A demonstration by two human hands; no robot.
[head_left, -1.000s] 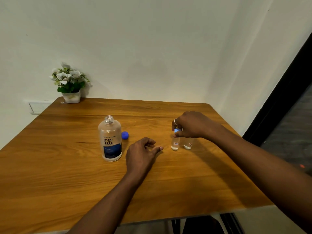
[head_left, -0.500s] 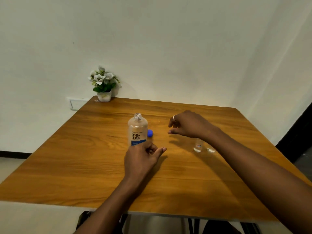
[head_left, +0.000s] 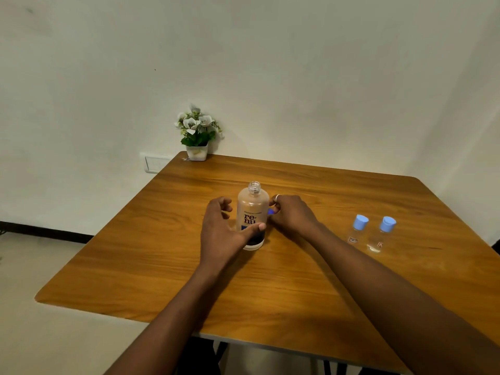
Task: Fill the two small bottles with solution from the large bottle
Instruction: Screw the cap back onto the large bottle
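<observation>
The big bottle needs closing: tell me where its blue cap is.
In the head view the blue cap lies just right of the large bottle, at the fingertips of the right hand, which partly hide it; whether they pinch it is unclear.

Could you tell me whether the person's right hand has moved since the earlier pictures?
Yes. The right hand left the two small clear blue-capped bottles and moved leftward to the large frosted uncapped bottle.

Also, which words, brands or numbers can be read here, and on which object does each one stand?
"re-nu": label of the large bottle.
Small print line above it: too small to read.
Labels on the two small bottles: too blurred to read.
</observation>
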